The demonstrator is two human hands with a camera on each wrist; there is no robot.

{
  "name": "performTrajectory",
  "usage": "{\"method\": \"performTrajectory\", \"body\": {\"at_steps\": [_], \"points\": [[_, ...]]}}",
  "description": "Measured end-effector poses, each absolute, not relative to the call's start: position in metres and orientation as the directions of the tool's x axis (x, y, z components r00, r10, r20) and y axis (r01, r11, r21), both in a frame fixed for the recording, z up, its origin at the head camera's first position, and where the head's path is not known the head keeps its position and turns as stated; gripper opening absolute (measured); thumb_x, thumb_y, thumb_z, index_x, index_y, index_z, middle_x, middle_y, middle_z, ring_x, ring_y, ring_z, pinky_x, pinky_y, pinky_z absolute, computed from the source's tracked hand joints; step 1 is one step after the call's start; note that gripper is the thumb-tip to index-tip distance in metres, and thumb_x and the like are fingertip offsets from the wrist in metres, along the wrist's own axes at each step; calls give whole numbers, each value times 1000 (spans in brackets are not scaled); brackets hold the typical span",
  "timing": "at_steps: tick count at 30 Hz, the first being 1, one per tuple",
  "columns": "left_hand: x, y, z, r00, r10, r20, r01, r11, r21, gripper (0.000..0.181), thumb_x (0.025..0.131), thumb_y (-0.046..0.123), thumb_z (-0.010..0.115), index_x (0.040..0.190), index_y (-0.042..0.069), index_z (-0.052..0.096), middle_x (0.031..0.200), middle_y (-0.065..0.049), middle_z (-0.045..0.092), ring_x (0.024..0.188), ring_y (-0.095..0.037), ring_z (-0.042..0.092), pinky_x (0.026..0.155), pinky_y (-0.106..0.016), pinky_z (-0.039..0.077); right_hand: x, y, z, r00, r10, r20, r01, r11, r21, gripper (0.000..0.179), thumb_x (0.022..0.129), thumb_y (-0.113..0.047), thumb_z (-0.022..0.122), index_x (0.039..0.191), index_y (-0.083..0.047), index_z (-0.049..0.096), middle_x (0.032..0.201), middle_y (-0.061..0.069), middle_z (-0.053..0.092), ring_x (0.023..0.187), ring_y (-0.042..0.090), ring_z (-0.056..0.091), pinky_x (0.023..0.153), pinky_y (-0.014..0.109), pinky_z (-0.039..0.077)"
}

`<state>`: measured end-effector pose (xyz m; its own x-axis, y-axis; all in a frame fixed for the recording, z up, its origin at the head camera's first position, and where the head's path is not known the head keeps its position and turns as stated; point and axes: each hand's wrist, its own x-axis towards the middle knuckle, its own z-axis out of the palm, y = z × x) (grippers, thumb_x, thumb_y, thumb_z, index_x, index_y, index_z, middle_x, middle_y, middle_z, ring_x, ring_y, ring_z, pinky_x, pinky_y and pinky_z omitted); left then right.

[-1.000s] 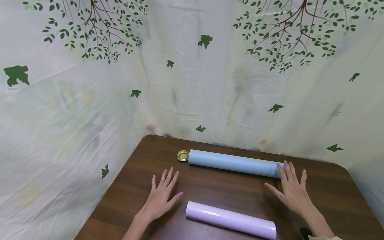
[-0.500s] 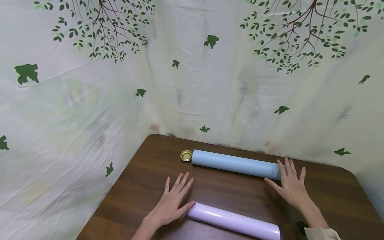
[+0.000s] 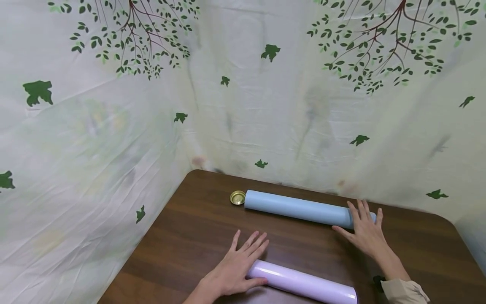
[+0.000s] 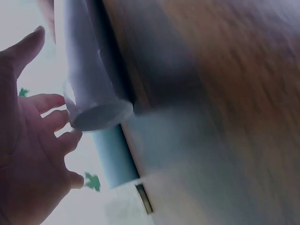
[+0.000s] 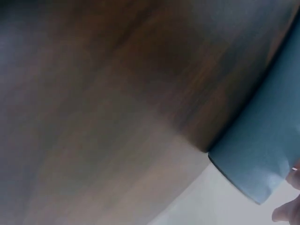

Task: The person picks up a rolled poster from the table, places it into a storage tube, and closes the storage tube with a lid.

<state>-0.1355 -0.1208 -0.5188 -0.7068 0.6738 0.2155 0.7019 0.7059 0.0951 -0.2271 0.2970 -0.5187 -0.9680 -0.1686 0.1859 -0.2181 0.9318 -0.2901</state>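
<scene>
A glossy lilac roll (image 3: 303, 280) lies across the near part of the wooden table. My left hand (image 3: 236, 268) is at its left end, fingers spread past the far side and thumb by the near side. The left wrist view shows this roll's hollow end (image 4: 101, 116) beside the loosely bent fingers. Farther back lies a longer light blue roll (image 3: 296, 207). Over its right end is my right hand (image 3: 363, 231), fingers apart and reaching across it. In the right wrist view only fingertips (image 5: 294, 178) show beside the blue roll (image 5: 267, 126).
A small round gold dish (image 3: 237, 198) sits right at the blue roll's left end. Behind the brown table (image 3: 159, 249) hangs a pale cloth backdrop (image 3: 296, 97) printed with branches and green leaves. The table's rounded back corners are in view.
My left hand has moved right, from beside the lilac roll to over its left end. My right hand has shifted slightly left along the blue roll, whose right tip now shows.
</scene>
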Motion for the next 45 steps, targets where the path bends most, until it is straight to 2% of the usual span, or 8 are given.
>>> {"method": "performTrajectory", "body": {"at_steps": [4,6,12,18,24,30,36,45], "points": [[-135,-113,-522,-675,713,190,731,681,44,91,95,72,55,161,11,37,170,-6,32,157,-29,33,121,-67,22,-234,293,-520,-965,-182,188,-229,934,-273,105,89,-67,68,159,0,27,164,37,20,154,54,15,119,77,-6],[-135,-110,-523,-663,728,174,742,670,23,92,94,71,56,161,11,37,170,-7,33,156,-30,34,117,-69,28,-238,292,-522,-960,-191,206,-241,936,-255,105,87,-67,70,158,1,31,161,37,24,151,55,19,119,76,-1],[-135,-106,-526,-630,762,153,761,644,-74,87,94,70,58,157,12,44,167,-9,37,154,-30,38,118,-63,33,-245,291,-526,-947,-208,245,-260,944,-202,99,83,-63,76,152,-1,42,153,35,39,144,55,29,116,73,16],[-134,-105,-525,-608,779,154,777,624,-87,63,94,57,68,141,16,58,159,-7,49,148,-28,47,115,-56,41,-244,294,-526,-938,-215,271,-268,947,-176,89,82,-59,80,144,-1,52,131,33,57,125,53,50,106,71,33],[-134,-105,-524,-601,784,157,786,615,-62,60,94,53,69,139,14,58,152,-5,57,141,-24,53,108,-46,48,-242,294,-526,-951,-199,237,-242,955,-169,93,77,-67,80,138,-1,56,121,31,61,113,50,57,94,73,39],[-133,-110,-525,-593,771,233,788,615,-32,51,92,52,73,126,15,63,132,1,66,122,-15,61,95,-35,52,-239,293,-526,-931,-235,280,-282,949,-139,88,74,-67,82,129,-2,60,111,21,69,101,38,64,81,61,45],[-135,-119,-528,-586,717,378,772,635,-9,45,84,48,82,112,19,62,105,9,62,96,-8,59,79,-28,49,-232,297,-522,-844,-266,466,-327,943,-54,85,66,-65,86,121,-2,67,106,19,72,95,37,66,73,54,46],[-139,-142,-526,-649,632,424,716,695,59,50,82,43,84,118,17,63,106,7,67,97,-9,63,78,-27,47,-209,309,-511,-685,-300,664,-407,913,-7,79,60,-66,85,108,-5,69,87,12,70,75,27,63,61,40,40]]}}
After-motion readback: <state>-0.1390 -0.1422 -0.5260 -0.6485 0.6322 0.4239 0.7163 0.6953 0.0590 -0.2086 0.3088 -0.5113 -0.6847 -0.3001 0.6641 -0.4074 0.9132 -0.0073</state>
